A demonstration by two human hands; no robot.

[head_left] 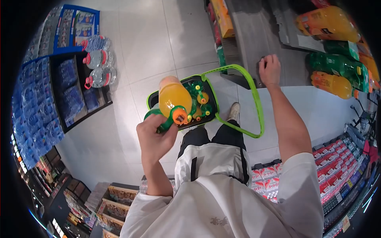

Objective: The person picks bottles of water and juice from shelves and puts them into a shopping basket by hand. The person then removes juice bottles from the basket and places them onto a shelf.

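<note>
My left hand point(155, 134) grips two bottles by their necks: a large orange soda bottle point(173, 96) and a green bottle point(152, 114) beside it. They hang over a green shopping basket point(214, 102) on the floor, which holds several bottles. My right hand point(270, 70) rests on the edge of a grey shelf point(254, 35) with its fingers curled over the edge. The basket's green handle point(257, 104) loops up near my right forearm.
Orange and green soda bottles point(337, 67) lie on the shelf to the right. Water bottle packs point(43, 99) fill a rack on the left. Red packaged goods point(333, 166) line lower shelves at right. Grey tiled floor point(143, 39) lies ahead.
</note>
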